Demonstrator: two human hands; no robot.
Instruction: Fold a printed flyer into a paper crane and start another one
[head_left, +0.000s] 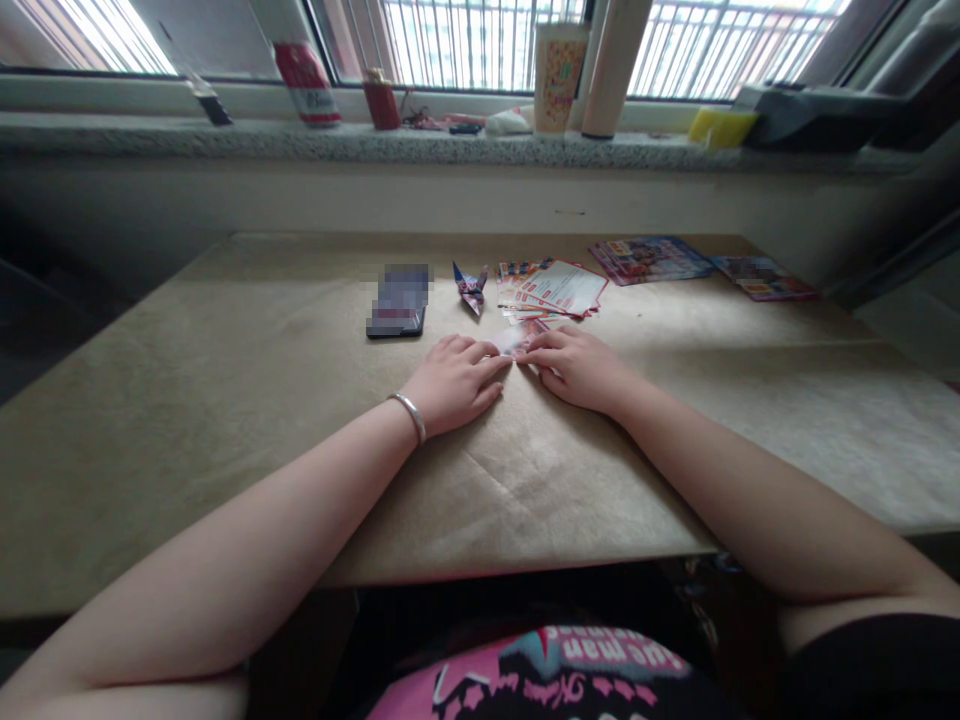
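On tabletop (247,390) | glossy, pinkish printed paper (517,337) | left grip (456,378), right grip (581,368): uncurled, pressing it

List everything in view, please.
window bars: many, pale, outside
table: one, beige, below sill
paper piece: one, reddish, table centre
paper crane: one, purplish, beyond that
phone: one, dark, crane's left
sheets: several, whitish, crane's right
prints: several, multicoloured, table's right
can: one, red, sill left
container: one, red, beside can
cup: one, cream, sill centre
sill oddments: several, mixed, alongside
bangle: one, silver, left wrist
shirt: one, black-pink, bottom
left hand, right hand: one each, bare, touching paper
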